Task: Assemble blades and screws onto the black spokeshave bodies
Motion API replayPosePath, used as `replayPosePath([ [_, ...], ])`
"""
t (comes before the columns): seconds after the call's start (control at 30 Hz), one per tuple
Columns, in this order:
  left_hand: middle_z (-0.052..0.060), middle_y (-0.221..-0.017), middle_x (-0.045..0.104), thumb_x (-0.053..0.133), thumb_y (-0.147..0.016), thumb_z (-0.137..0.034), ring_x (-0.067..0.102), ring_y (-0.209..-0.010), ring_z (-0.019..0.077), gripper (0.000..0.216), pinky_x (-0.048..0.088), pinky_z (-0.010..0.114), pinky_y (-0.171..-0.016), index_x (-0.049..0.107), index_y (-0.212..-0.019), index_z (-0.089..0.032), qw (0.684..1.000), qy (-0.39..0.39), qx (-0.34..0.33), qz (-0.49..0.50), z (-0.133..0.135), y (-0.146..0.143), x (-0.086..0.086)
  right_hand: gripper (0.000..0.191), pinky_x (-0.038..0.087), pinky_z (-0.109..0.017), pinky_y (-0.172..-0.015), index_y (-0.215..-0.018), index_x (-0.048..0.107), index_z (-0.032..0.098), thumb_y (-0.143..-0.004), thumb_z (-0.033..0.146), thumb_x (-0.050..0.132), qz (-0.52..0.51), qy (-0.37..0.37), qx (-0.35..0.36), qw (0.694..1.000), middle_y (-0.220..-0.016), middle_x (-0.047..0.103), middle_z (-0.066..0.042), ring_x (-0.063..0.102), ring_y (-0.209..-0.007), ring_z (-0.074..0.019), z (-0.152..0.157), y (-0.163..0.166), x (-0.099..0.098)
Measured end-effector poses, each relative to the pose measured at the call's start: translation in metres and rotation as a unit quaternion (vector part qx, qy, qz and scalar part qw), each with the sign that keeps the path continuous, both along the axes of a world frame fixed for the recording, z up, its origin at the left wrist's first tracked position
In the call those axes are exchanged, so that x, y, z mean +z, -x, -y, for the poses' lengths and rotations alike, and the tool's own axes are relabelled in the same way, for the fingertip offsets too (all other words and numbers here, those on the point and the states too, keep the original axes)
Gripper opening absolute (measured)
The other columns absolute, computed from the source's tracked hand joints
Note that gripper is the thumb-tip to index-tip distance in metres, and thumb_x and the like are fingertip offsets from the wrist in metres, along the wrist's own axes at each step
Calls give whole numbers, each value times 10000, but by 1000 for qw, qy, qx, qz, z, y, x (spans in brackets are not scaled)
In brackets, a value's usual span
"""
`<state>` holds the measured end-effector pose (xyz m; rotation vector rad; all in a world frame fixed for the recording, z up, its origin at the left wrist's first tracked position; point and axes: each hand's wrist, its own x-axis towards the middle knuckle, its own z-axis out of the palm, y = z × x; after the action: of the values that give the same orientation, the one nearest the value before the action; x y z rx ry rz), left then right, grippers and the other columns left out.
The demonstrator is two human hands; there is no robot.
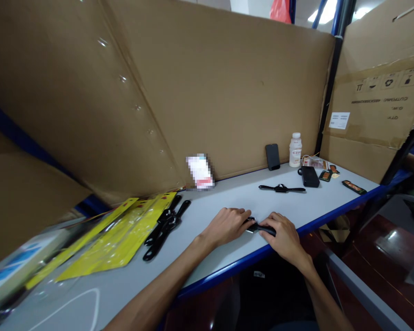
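With our left hand (229,225) and right hand (280,232), we held a black tool (256,227), fingers curled on it, near the table's (224,195) blue edge. Farther back lay a similar tool (282,188); leftward, we saw yellow packets (124,241).

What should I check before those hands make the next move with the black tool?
1. Right hand on the black tool's handle: ok.
2. Left hand touching the tool too: ok.
3. Left fingertips clear of any sharp edge: cannot tell; the hand hides part of the tool.
4. Bottle upright, cap on: ok.
5. Other black tools together: not ok; two tools lie beside the yellow packs, but one tool lies farther right.
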<state>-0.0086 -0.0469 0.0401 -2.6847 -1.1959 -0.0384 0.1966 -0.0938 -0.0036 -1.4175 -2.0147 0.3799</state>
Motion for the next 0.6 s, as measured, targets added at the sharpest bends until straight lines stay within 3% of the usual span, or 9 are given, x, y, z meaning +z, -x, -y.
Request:
replayPosePath([
  [0.23,65,-784,692,358,-1059,-319,630,-625,190,313,320,297,-574,587,-890,-191,1000,22,-10,16,1,-3,-4,141,462,-315,-909,-1019,731,270,-894,252,667,7,-4,0,1000,-1017,674,-18,624,-980,-194,0,0,-1],
  [0.37,53,-844,691,413,-1008,-256,634,-674,196,172,329,298,-579,569,-960,-204,998,24,-13,49,3,-3,-2,138,458,-319,-915,-1011,732,267,-890,246,670,5,2,0,1000,-1014,673,-21,626,-983,-198,0,0,1],
  [0.6,15,-815,668,460,-889,-139,612,-670,160,202,372,273,-616,640,-910,-228,989,70,-72,113,0,3,-2,137,455,-309,-907,-997,734,267,-876,222,687,-4,1,6,1000,-1003,674,-15,623,-983,-193,0,0,1],
])
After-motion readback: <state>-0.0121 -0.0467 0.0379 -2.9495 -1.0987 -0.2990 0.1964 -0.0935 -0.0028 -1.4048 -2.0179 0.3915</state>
